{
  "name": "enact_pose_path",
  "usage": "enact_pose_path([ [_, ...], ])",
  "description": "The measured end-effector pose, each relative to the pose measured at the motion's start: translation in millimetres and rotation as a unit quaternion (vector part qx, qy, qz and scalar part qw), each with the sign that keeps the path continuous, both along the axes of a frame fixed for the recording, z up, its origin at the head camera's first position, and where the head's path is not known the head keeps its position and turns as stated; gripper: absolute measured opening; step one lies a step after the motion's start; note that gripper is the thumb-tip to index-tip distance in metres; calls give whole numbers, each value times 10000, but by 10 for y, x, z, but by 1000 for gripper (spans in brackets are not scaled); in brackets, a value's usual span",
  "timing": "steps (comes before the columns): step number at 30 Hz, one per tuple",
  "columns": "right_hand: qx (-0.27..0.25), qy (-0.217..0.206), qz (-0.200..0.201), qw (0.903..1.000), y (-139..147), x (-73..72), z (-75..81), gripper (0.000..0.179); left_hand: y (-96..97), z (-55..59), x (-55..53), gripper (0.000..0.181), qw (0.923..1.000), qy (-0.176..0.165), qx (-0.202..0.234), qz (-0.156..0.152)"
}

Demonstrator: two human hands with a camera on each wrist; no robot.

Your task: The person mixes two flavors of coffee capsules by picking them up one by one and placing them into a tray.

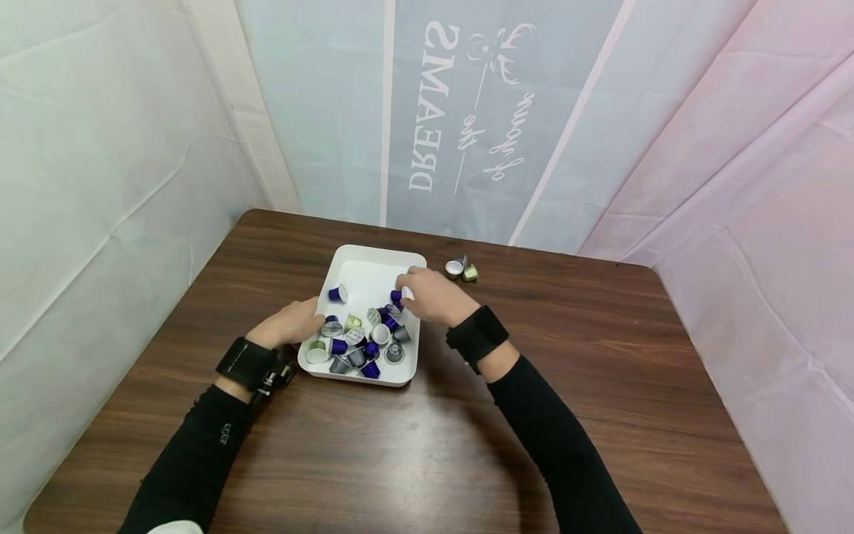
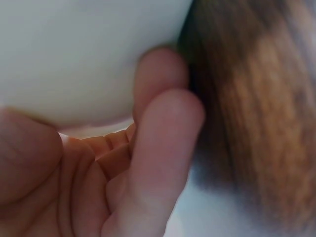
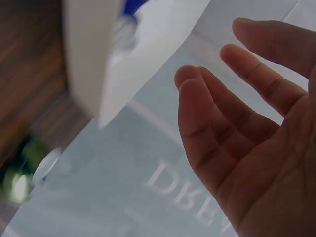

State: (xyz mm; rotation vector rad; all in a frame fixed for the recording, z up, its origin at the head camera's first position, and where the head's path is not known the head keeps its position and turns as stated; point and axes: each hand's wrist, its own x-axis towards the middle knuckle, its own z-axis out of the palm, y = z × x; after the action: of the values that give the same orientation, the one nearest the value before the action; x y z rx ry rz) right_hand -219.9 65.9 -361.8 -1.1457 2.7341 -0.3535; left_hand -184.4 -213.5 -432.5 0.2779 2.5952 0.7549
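Note:
A white rectangular tray [image 1: 370,274] holds several coffee capsules, mostly bunched toward its near end. Among them are purple [image 1: 337,347], grey [image 1: 394,352] and light green [image 1: 352,322] ones. My left hand [image 1: 291,323] grips the tray's left side; in the left wrist view its fingers [image 2: 163,143] curl against the white wall. Over the tray's right rim reaches my right hand [image 1: 437,294], fingertips close to a purple capsule [image 1: 396,295]. The right wrist view shows that hand's fingers [image 3: 197,123] loosely bent, with nothing between them and the thumb.
Beyond the tray's far right corner, a grey capsule with a white lid [image 1: 455,268] and a green capsule [image 1: 471,273] lie on the brown wooden table [image 1: 574,348]. Blue cloth with lettering [image 1: 333,111] hangs along the far edge, and pale sheets [image 1: 100,148] flank both sides.

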Motion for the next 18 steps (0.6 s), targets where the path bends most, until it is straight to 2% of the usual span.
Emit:
enact_pose_path([
  [5,-40,105,-695,9975,330,-176,-23,25,5,19,-9,49,10000,-40,47,-35],
  [11,-202,90,-1428,9895,620,-298,-148,26,1,37,0,49,10000,-30,25,-25],
  [18,-424,255,-2428,9688,821,-455,-342,32,6,13,7,50,10000,37,-2,-82],
])
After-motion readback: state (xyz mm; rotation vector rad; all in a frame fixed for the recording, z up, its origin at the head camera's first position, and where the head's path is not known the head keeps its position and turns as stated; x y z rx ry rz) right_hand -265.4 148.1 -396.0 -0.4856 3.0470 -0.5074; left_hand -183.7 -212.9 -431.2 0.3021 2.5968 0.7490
